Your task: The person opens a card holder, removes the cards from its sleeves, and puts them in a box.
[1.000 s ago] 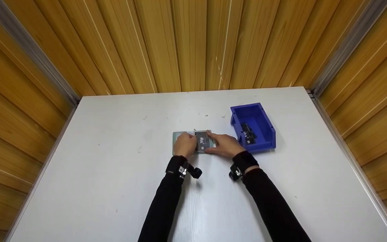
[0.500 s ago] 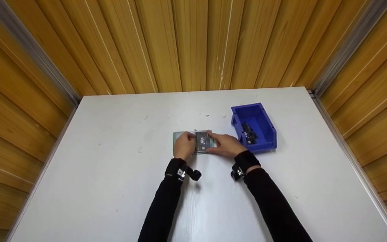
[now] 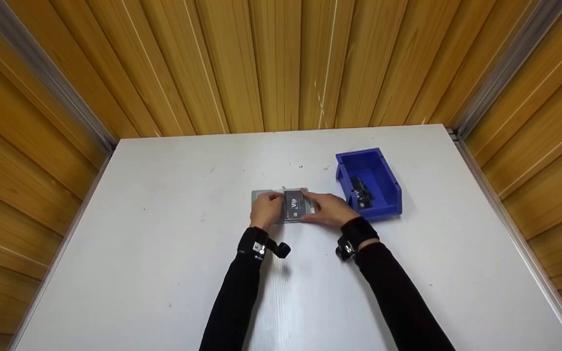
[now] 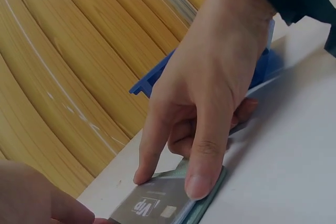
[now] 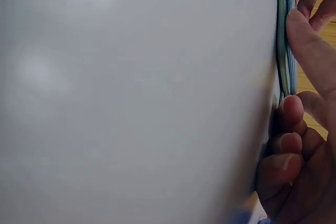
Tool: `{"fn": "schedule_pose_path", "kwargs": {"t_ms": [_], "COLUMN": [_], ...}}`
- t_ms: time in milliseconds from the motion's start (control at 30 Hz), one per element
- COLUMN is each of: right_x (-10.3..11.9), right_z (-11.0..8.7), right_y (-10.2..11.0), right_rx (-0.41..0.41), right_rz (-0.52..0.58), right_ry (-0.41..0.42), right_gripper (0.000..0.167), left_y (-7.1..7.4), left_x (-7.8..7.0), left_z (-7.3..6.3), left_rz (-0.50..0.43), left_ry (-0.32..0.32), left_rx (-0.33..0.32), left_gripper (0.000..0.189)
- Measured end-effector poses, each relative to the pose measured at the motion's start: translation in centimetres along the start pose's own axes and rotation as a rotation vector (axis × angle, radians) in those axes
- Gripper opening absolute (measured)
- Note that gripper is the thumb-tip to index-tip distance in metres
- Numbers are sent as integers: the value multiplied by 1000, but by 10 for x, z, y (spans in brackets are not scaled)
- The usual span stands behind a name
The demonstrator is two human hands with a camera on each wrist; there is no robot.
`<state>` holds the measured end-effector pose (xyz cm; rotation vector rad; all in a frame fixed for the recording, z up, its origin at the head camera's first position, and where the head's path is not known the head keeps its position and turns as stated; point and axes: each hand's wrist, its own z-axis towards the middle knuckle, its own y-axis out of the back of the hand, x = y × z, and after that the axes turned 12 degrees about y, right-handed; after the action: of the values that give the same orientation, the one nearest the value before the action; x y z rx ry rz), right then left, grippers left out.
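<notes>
A card holder [image 3: 260,194] with greenish covers and clear sleeves lies spread on the white table. On its right half is a black card [image 3: 294,205] printed "Vip", with a chip. My right hand [image 3: 329,209] grips this card, thumb at the near edge and forefinger at the far edge; its other fingers are curled under in the left wrist view. My left hand [image 3: 266,209], fingers curled, pinches the holder at the card's left edge; its fingertips are mostly hidden. In the right wrist view, the holder's stacked layers [image 5: 289,51] show edge-on beside my right thumb.
A blue plastic bin [image 3: 376,180] stands just right of my right hand, with several black cards [image 3: 360,192] inside. Wood-patterned walls [image 3: 276,63] enclose the white table [image 3: 164,253] at the back and both sides. A wrist camera sits on each arm.
My left hand has shifted slightly left, and its fingers have drawn back a little from the card. The right hand and the card stay nearly in place.
</notes>
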<state>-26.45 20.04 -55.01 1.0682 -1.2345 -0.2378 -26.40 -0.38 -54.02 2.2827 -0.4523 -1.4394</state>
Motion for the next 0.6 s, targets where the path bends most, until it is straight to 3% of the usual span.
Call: {"fn": "schedule_pose_path", "kwargs": {"t_ms": [200,400,500,600], "right_x": [0,0,0,0], "right_z": [1,-1,-1,-2], "right_y": [-1,1,1,1], "right_rx": [4,4,8,11], "right_rz": [-9,-4,-16,-24], "right_ry": [-13,-10,1,15], "right_gripper": [91,89,89,89], "left_y": [4,6,5,4], "left_x": [-3,-6,-5,-4], "left_z": [2,4,4,3], "left_rz": [11,-169,-197,-158], "left_ry": [17,30,23,14], "left_rx": [21,122,117,90], "left_gripper": [30,28,33,34]}}
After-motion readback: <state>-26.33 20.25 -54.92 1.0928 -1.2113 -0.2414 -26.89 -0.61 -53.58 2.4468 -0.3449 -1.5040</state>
